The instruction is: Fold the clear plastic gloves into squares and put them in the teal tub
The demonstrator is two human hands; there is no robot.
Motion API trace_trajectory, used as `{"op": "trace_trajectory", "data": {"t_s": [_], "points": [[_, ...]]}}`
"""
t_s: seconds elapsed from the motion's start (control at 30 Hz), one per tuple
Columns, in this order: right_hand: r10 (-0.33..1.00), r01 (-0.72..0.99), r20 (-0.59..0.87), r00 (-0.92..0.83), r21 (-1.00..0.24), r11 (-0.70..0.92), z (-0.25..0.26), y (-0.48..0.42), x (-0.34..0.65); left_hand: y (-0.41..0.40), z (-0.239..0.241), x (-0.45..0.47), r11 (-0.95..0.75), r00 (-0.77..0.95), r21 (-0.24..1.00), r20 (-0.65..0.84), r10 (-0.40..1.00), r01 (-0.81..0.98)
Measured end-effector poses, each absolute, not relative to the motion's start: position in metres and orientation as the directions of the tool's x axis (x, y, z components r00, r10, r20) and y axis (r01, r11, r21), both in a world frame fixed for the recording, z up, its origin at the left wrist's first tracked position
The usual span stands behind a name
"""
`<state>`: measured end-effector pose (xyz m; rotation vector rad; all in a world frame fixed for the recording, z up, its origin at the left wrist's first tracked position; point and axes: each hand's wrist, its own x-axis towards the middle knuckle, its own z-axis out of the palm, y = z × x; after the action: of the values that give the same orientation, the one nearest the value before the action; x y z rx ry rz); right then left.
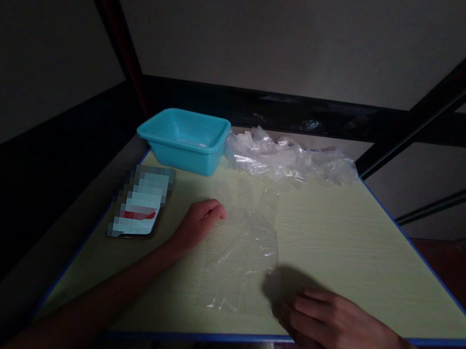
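Observation:
A clear, thin plastic bag (241,263) lies nearly flat on the pale yellow table, its folds catching a little light. My left hand (199,222) is at the upper left edge of this bag, fingers curled in and fingertips closed on the film. At the bag's lower right corner is my right hand (332,329), near the table's front edge. Its fingers are bent and pressed together where the film meets them. The right fingertips are partly hidden in shadow.
A turquoise plastic basin (183,155) stands at the back left. Beside it, crumpled clear plastic bags (279,155) are heaped along the back edge. A phone (141,201) with a lit, blurred screen lies on the left. Blue edging rims the table (362,246).

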<state>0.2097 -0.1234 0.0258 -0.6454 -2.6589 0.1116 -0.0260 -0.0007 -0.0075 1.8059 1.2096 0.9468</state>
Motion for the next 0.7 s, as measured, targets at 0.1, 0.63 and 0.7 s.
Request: {"op": "trace_trajectory", "data": {"t_s": [0.1,0.63,0.7], "points": [[0.462,0.435,0.358,-0.812,-0.157,0.887,0.024,-0.126,0.209,-0.001,-0.007,-0.025,-0.275,0.282,0.88,0.171,0.944,0.386],[0.469,0.44,0.377,-0.799,-0.165,0.883,0.036,-0.112,0.209,0.001,-0.008,-0.026,-0.29,0.284,0.886,0.191,0.94,0.363],[0.5,0.45,0.4,-0.768,-0.218,0.866,0.041,-0.107,0.21,0.001,-0.008,-0.026,-0.286,0.282,0.889,0.189,0.941,0.359]]}}
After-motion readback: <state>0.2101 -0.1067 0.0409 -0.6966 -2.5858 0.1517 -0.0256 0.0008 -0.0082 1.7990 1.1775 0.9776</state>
